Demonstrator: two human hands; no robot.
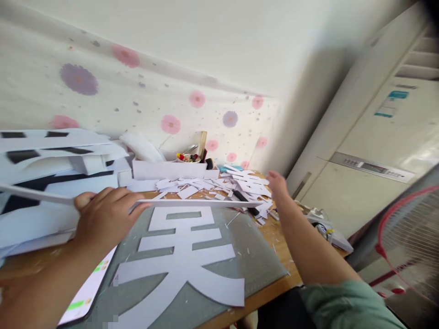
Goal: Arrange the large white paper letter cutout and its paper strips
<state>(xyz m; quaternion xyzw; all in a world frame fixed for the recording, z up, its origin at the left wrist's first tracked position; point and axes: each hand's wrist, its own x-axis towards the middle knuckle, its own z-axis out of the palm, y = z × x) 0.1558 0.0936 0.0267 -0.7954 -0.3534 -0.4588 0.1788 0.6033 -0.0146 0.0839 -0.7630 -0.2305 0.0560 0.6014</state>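
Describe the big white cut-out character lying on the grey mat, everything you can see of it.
The white cut-out character looks like thin paper or card, cut into broad flat strokes: horizontal bars above, long diagonal legs spreading below. It lies flat on the grey mat, which shows through the gaps between strokes. Its top edge is partly hidden by a long white strip that the left hand holds above it. The lower left part runs out of view. Small paper slivers lie scattered about it.

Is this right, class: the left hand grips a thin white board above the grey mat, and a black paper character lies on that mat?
Wrong on one point: the character is white, not black. The head view shows it on the grey mat, with the left hand gripping the thin white board above.
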